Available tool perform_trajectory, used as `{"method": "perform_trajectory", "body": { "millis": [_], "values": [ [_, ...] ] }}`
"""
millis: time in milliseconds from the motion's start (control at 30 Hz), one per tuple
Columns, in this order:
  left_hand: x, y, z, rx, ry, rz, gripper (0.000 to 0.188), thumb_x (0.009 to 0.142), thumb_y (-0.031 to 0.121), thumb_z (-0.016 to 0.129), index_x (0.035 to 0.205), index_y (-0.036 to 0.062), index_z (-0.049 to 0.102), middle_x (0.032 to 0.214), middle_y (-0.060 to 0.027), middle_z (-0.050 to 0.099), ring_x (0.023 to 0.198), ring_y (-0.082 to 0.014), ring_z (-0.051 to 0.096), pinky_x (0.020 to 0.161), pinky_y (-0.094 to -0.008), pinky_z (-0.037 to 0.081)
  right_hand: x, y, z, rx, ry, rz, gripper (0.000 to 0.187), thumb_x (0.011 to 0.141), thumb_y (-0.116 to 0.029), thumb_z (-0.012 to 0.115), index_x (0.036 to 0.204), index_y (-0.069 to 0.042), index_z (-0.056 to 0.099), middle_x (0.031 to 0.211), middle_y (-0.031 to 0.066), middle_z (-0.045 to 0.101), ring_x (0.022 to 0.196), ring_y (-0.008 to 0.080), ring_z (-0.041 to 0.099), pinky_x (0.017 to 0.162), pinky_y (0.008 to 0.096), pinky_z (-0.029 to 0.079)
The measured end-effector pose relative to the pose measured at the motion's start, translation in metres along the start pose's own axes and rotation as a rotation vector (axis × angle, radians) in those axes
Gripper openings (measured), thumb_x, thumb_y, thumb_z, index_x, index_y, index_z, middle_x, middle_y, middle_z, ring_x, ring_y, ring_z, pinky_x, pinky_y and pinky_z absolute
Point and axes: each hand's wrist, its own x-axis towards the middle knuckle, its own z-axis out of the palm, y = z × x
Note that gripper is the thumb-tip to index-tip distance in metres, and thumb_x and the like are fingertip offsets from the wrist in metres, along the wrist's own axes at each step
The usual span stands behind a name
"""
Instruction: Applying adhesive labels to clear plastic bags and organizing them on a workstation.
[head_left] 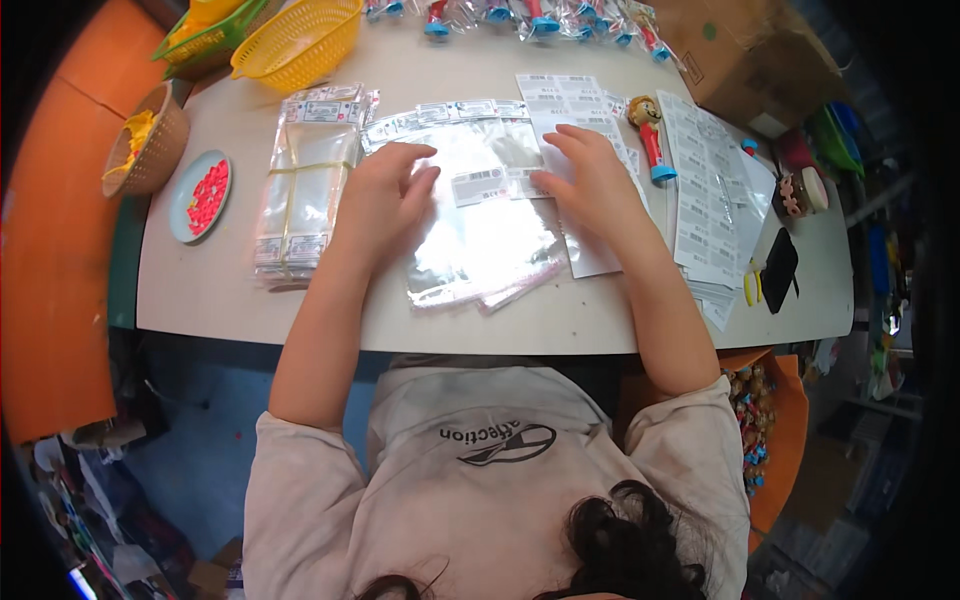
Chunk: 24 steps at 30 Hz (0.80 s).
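Observation:
Clear plastic bags [480,245] with printed header strips lie fanned out in front of me. On the top bag is a white barcode label [480,187], with another small label at its right. My left hand [385,200] hovers at the bags' left side, thumb and fingers apart, holding nothing. My right hand [590,185] is at the right side, its thumb tip by the label's right end and its fingers spread. Whether that thumb touches the label I cannot tell. Under and beyond my right hand lies a sheet of barcode labels [562,100].
At left are a banded bag stack [305,190], a plate [180,222] of pink pieces and a yellow basket [300,45]. A toy figure [652,140], label sheets [700,200], a jar [802,192] and a black case [780,270] stand right. Bagged figures [540,22] line the back.

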Motion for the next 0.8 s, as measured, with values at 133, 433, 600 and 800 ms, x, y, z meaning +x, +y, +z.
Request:
{"method": "perform_trajectory", "body": {
  "millis": [133, 433, 600, 800],
  "values": [
    [-0.006, 0.003, 0.009, 0.026, -0.074, 0.063, 0.021, 0.086, 0.018, 0.07, 0.101, 0.003, 0.068, 0.115, -0.0149, 0.066, 0.08, -0.0279, 0.067, 0.078, -0.0366, 0.053, -0.003, 0.003, 0.0, -0.141, -0.243, 0.181, 0.056, 0.085, -0.032, 0.072, 0.128, 0.001, 0.059, 0.142, 0.0212, 0.05, 0.132, 0.0371, 0.045, 0.109, 0.0408, 0.038],
    [-0.007, 0.004, 0.011, 0.166, -0.112, 0.133, 0.019, 0.086, 0.019, 0.068, 0.096, 0.0023, 0.068, 0.114, -0.0143, 0.066, 0.097, -0.0316, 0.065, 0.085, -0.0403, 0.051, 0.01, 0.02, -0.007, -0.079, -0.114, 0.236, 0.027, 0.083, -0.03, 0.071, 0.102, -0.011, 0.074, 0.108, 0.015, 0.07, 0.093, 0.0322, 0.067, 0.08, 0.0421, 0.052],
    [-0.009, 0.024, 0.005, 0.245, -0.149, 0.1, 0.024, 0.087, 0.022, 0.067, 0.1, 0.0027, 0.07, 0.109, -0.0155, 0.068, 0.097, -0.0329, 0.065, 0.087, -0.0403, 0.051, -0.016, 0.039, -0.007, 0.088, -0.255, 0.121, 0.067, 0.082, -0.037, 0.075, 0.135, 0.0, 0.055, 0.149, 0.0207, 0.043, 0.146, 0.0306, 0.031, 0.117, 0.0355, 0.027],
    [0.0, 0.019, 0.001, 0.21, -0.208, 0.091, 0.028, 0.085, 0.022, 0.069, 0.105, 0.003, 0.071, 0.101, -0.0169, 0.07, 0.094, -0.0322, 0.066, 0.085, -0.0386, 0.052, -0.006, 0.042, -0.004, 0.217, -0.255, 0.203, 0.051, 0.086, -0.025, 0.074, 0.129, 0.0, 0.061, 0.139, 0.0212, 0.054, 0.137, 0.0282, 0.045, 0.112, 0.0329, 0.035]
  ]
}}
